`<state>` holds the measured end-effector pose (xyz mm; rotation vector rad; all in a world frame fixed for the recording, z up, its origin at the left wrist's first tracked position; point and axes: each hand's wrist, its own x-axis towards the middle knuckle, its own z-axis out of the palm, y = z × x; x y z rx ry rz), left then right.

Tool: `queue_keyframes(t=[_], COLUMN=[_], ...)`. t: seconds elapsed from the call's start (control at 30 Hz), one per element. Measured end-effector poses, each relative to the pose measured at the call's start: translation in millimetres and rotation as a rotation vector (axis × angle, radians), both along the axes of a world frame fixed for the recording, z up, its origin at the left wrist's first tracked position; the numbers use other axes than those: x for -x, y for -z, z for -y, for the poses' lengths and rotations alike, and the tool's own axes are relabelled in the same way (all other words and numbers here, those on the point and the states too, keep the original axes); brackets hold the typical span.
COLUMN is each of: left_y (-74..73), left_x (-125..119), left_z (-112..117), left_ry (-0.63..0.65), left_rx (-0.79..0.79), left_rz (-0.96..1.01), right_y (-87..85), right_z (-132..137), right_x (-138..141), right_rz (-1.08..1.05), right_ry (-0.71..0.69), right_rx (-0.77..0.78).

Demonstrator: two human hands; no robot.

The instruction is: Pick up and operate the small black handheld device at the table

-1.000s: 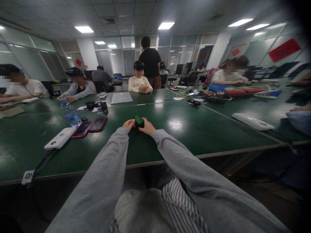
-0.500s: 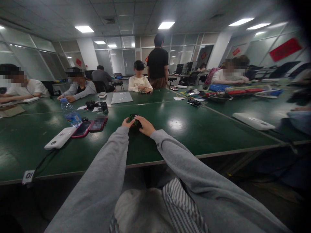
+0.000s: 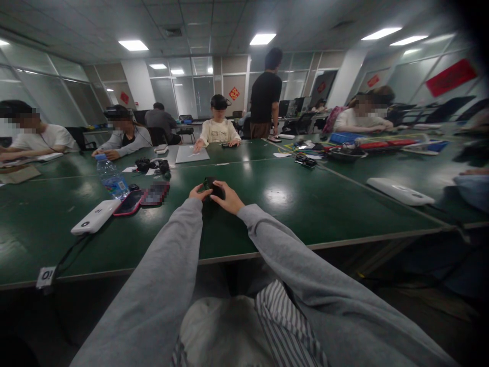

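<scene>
A small black object with a flat dark face is between my two hands, just over the green table; its exact kind is too dark and small to make out. My left hand pinches its left edge with thumb and fingers. From the right, my right hand grips it, thumb low and fingers across the upper side. Part of the object is hidden by the fingers.
To the left lie a white power bank, two phones in pink cases and a plastic bottle. Another white power bank is at right. Cables lie farther back. Several people sit around; one person stands.
The black object has turned in my hands and shows a broader dark face. The standing person has moved right, and the person opposite has reached a hand onto the grey laptop-like slab.
</scene>
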<state>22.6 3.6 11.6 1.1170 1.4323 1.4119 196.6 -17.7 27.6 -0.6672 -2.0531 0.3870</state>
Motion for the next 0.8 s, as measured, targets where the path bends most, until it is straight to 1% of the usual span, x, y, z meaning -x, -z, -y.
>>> queue_keyframes(t=[0.1,0.17,0.2,0.27,0.33,0.43,0.53,0.67,0.8], left_y=[2.9,3.9,4.0,3.9,4.1,4.4,3.3,1.7,5.9], left_x=[0.5,-0.2,-0.8,-1.8,-2.7,-4.5,-7.8,-10.7,-9.2], left_z=[-3.4,-5.1,-5.6,-6.1,-6.1,-4.4,0.0,4.6,2.4], left_ry=[-0.016,-0.018,-0.015,-0.001,0.018,0.09,0.146,0.109,0.101], left_rx=[-0.009,0.001,0.009,0.02,0.015,-0.011,-0.035,-0.014,-0.012], left_rz=[0.06,0.156,0.209,0.302,0.352,0.381,0.389,0.377,0.383], right_y=[3.2,8.5,11.7,18.2,23.0,24.6,20.7,15.0,13.4], right_z=[-5.2,-12.5,-16.6,-23.8,-27.8,-26.4,-19.9,-13.9,-13.8], right_x=[1.8,2.0,2.0,2.0,2.1,2.4,2.2,2.1,2.1], right_rz=[-0.103,-0.156,-0.16,-0.133,-0.1,-0.117,-0.145,-0.164,-0.178], right_ry=[0.084,0.141,0.141,0.093,0.034,-0.015,-0.077,-0.124,-0.12], right_rx=[0.091,0.211,0.295,0.459,0.546,0.548,0.56,0.601,0.609])
